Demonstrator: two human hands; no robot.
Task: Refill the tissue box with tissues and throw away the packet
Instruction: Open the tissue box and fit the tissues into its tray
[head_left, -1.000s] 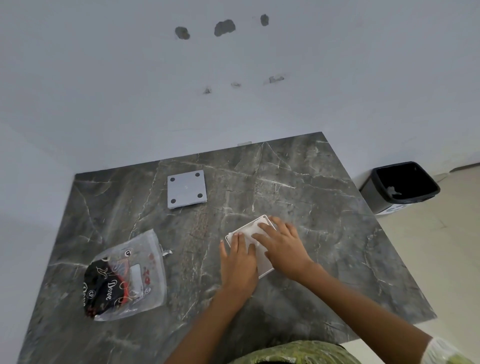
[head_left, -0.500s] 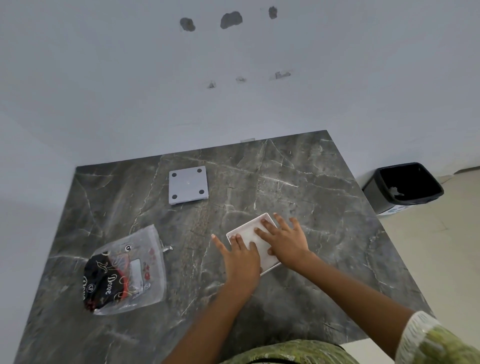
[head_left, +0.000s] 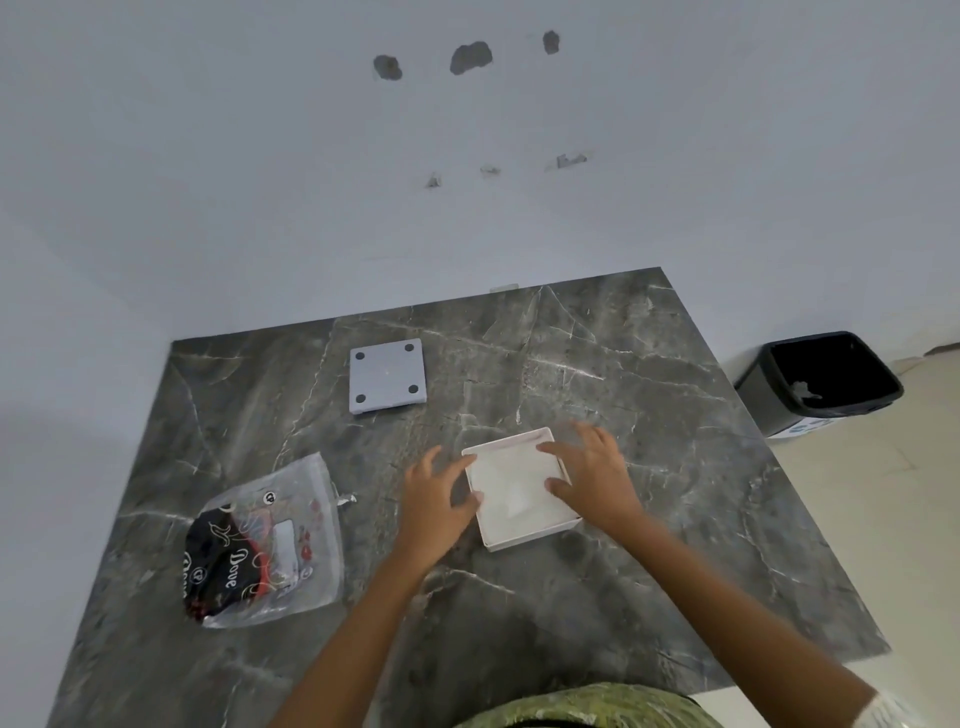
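A person's two hands frame a white square tissue box (head_left: 519, 488) on a dark marble table (head_left: 649, 545). The left hand (head_left: 434, 506) sits at the box's left edge, fingers spread, thumb and fingertips touching its side wall. The right hand (head_left: 592, 475) lies over the box's right rim, fingers splayed and loose, gripping nothing firmly. The box stands open side up, filled with white tissues (head_left: 511, 480) lying flat inside.

Half a second ago both palms pressed down on top of the tissues; they have since parted to the box's sides, leaving the stack uncovered.

To the left, well apart from the hands, lies a crumpled clear plastic packet (head_left: 265, 543) with black and red printing. A grey square lid (head_left: 387, 375) with four dark round pads rests at the far side of the table. On the floor to the right stands a black bin (head_left: 821, 382) with a small pale scrap inside.
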